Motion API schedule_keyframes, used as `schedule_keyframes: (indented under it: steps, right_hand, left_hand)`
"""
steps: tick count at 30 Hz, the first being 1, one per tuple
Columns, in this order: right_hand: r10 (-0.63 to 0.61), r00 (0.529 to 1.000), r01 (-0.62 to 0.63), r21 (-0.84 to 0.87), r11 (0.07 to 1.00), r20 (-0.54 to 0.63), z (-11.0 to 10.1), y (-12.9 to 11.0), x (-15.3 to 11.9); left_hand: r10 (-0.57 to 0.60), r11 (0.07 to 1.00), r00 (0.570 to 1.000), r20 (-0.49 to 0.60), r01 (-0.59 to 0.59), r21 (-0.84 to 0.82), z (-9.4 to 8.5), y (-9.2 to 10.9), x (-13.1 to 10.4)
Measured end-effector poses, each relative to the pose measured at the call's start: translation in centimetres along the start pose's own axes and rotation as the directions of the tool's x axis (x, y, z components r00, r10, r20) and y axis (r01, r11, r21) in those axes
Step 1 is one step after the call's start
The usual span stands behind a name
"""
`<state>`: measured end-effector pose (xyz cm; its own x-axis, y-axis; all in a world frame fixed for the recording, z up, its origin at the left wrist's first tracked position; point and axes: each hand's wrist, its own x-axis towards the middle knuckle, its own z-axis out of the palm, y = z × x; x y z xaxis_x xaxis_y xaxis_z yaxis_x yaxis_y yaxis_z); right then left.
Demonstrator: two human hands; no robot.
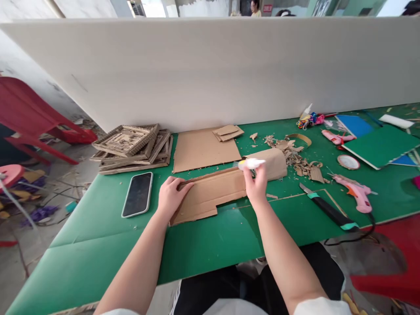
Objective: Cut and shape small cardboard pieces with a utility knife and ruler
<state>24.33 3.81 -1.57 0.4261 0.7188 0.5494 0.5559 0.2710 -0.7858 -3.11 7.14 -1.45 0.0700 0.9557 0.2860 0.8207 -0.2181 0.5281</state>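
Note:
A long folded cardboard piece (210,190) with a notch cut in its near edge lies on the green table. My left hand (171,194) grips its left end, with thumb and fingers pinched over the upper edge. Above the right part of the cardboard, my right hand (256,181) holds a small white bottle (252,163) between thumb and fingers. Just behind and right of that hand is a curved cardboard piece (275,164). A flat cardboard sheet (205,148) lies farther back, with small cardboard pieces (228,132) on its corner.
Left of my hands are a phone (138,194) and stacked wooden frames (129,144). Cardboard scraps (295,155), a utility knife (331,214), pink glue guns (356,190), a tape roll (348,162) and a green board (383,144) lie right. A white partition (210,70) stands behind.

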Motion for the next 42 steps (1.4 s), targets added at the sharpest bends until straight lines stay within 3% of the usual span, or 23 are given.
schedule_keyframes:
  steps: [2, 4, 8, 11, 15, 17, 20, 23, 27, 30, 35, 38, 42]
  right_hand:
    - [0.07, 0.992, -0.07, 0.003, 0.998, -0.109, -3.2, 0.4, -0.2]
    - [0.123, 0.983, -0.13, -0.039, 0.991, -0.137, -6.4, 1.0, -0.7]
    - [0.194, 0.979, -0.187, -0.097, 0.978, 0.069, -10.2, 1.9, -2.3]
    - [0.172, 0.961, -0.152, -0.106, 0.983, 0.218, -9.9, 1.6, -2.7]
    - [-0.008, 0.972, 0.064, -0.231, 0.971, 0.233, -7.3, 0.4, -1.6]
    - [-0.117, 0.956, 0.217, -0.378, 0.9, 0.27, -5.7, -0.1, -0.7]
    - [-0.113, 0.933, 0.298, -0.554, 0.777, 0.342, -3.9, 0.0, 1.1]
    - [-0.011, 0.946, 0.244, -0.686, 0.685, 0.325, -3.7, 1.0, 3.4]
    - [0.03, 0.984, 0.121, -0.777, 0.618, 0.177, -6.0, 3.3, 7.2]
    - [0.039, 0.995, 0.047, -0.788, 0.613, 0.09, -8.4, 5.2, 10.1]
    - [0.178, 0.982, -0.163, -0.756, 0.634, -0.062, -11.7, 7.4, 13.5]
    - [0.206, 0.978, -0.173, -0.732, 0.659, -0.046, -12.9, 7.7, 14.2]
    - [0.253, 0.965, -0.146, -0.65, 0.746, 0.073, -13.2, 6.8, 13.5]
  left_hand:
    - [-0.091, 0.988, 0.992, -0.086, 0.079, -0.136, -0.3, -0.3, 0.2]
    - [-0.208, 0.953, 0.965, -0.163, 0.162, -0.256, -0.5, -0.7, 0.4]
    - [-0.348, 0.882, 0.914, -0.209, 0.243, -0.403, -0.5, -1.2, 0.5]
    - [-0.413, 0.81, 0.89, -0.193, 0.262, -0.525, -0.2, -0.8, 0.3]
    - [-0.439, 0.719, 0.89, -0.126, 0.264, -0.643, 0.6, 0.0, 0.0]
    - [-0.438, 0.677, 0.895, -0.089, 0.263, -0.688, 0.9, 0.3, -0.1]
    - [-0.431, 0.624, 0.901, -0.051, 0.257, -0.738, 1.1, 0.4, -0.1]
    - [-0.428, 0.582, 0.903, -0.022, 0.257, -0.771, 1.0, 0.5, -0.2]
    - [-0.432, 0.528, 0.902, 0.02, 0.271, -0.805, 1.0, 0.5, -0.3]
    - [-0.44, 0.49, 0.897, 0.047, 0.284, -0.824, 1.2, 0.5, -0.4]
    - [-0.449, 0.437, 0.889, 0.089, 0.305, -0.846, 1.2, 0.6, -0.3]
    - [-0.451, 0.415, 0.886, 0.105, 0.313, -0.854, 1.2, 0.8, -0.3]
    - [-0.456, 0.376, 0.878, 0.146, 0.339, -0.863, 1.2, 1.1, -0.4]
